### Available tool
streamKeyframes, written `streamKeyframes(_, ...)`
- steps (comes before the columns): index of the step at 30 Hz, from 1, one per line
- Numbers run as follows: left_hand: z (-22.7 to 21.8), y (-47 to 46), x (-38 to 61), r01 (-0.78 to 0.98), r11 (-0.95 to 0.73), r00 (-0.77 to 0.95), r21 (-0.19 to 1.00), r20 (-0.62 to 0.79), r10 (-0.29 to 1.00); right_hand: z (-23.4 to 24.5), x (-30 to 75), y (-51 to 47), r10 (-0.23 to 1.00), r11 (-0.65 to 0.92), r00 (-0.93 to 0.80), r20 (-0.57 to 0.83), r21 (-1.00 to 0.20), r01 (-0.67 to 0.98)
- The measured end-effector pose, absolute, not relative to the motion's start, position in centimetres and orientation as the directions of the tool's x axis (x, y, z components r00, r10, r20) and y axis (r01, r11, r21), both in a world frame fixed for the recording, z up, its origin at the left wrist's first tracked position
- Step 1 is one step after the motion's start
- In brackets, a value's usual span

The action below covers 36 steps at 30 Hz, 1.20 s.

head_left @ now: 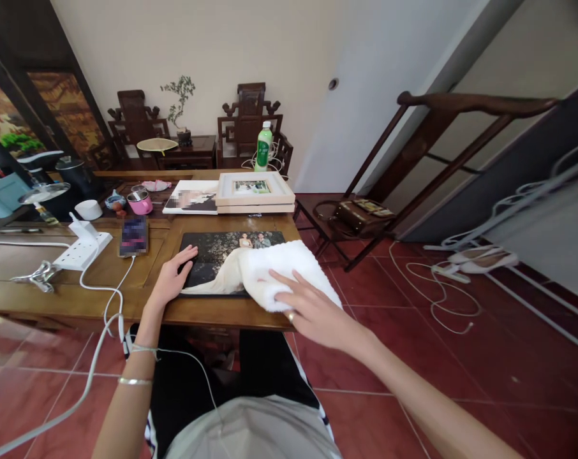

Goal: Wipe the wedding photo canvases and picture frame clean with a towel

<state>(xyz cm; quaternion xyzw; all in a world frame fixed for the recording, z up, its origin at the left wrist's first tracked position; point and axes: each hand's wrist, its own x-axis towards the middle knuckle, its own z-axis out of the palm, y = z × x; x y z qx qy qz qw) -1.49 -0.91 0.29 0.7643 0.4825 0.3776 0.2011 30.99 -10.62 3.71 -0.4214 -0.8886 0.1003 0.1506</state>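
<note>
A dark photo panel (210, 258) lies flat near the front edge of the wooden table, with a couple and a long pale gown train pictured on it. My left hand (171, 275) rests at its left edge, fingers stretched out over the border and holding nothing. A fluffy white towel (289, 261) covers the panel's right part and hangs past the table's corner. My right hand (308, 306) presses on this towel and grips it, fingers bent over the cloth. What lies under the towel is hidden.
Behind the panel are stacked framed pictures (255, 191), a white-edged photo (188, 197) and a green bottle (263, 148). Leftward are a phone (134, 236), a power strip (83, 248), a pink cup (140, 203) and loose cables. A wooden chair (365, 185) holding a brown bag (358, 217) stands right.
</note>
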Motion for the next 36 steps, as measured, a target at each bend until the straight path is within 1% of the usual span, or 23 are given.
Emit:
streamKeyframes(3,0.3,-1.0,-1.5,0.584,-0.459,0.253,0.670,0.386,0.887,3.1,31.4,-4.7,0.837,0.547,-0.506,0.210,-0.289,0.786)
streamKeyframes(5,0.3,-1.0,-1.6,0.582,-0.462,0.259,0.669,0.386,0.885,2.8,31.7,-0.4,0.877,0.476,-0.417,0.239,-0.306,0.825)
streamKeyframes(9,0.3,-1.0,-1.6,0.579,-0.448,0.238,0.681,0.384,0.892,2.4,32.0,4.5,0.899,0.422,-0.343,0.274,-0.329,0.845)
streamKeyframes(12,0.4,-1.1,-1.4,0.581,-0.438,0.220,0.686,0.386,0.896,1.8,32.2,3.3,0.892,0.434,-0.351,0.285,-0.319,0.843)
streamKeyframes(14,0.4,-1.1,-1.3,0.586,-0.436,0.220,0.683,0.383,0.897,1.5,32.2,0.4,0.873,0.472,-0.396,0.286,-0.290,0.832)
streamKeyframes(17,0.5,-1.0,-1.2,0.591,-0.431,0.218,0.682,0.380,0.899,1.6,32.1,-5.6,0.816,0.569,-0.503,0.283,-0.247,0.784)
streamKeyframes(20,0.6,-1.0,-1.2,0.597,-0.435,0.223,0.674,0.382,0.897,2.2,31.8,-11.0,0.750,0.658,-0.587,0.306,-0.250,0.710)
streamKeyframes(23,0.7,-1.0,-1.1,0.598,-0.451,0.232,0.663,0.395,0.889,2.6,31.6,-13.0,0.694,0.719,-0.646,0.317,-0.252,0.648)
streamKeyframes(26,0.9,-1.0,-1.2,0.612,-0.446,0.233,0.653,0.390,0.891,2.5,31.5,-10.8,0.698,0.715,-0.647,0.307,-0.249,0.653)
streamKeyframes(32,0.9,-1.0,-1.3,0.613,-0.431,0.227,0.662,0.375,0.899,2.2,31.1,0.2,0.825,0.553,-0.494,0.276,-0.208,0.807)
streamKeyframes(36,1.0,-1.1,-1.2,0.611,-0.404,0.210,0.681,0.353,0.912,2.3,30.9,3.6,0.856,0.499,-0.433,0.281,-0.231,0.835)
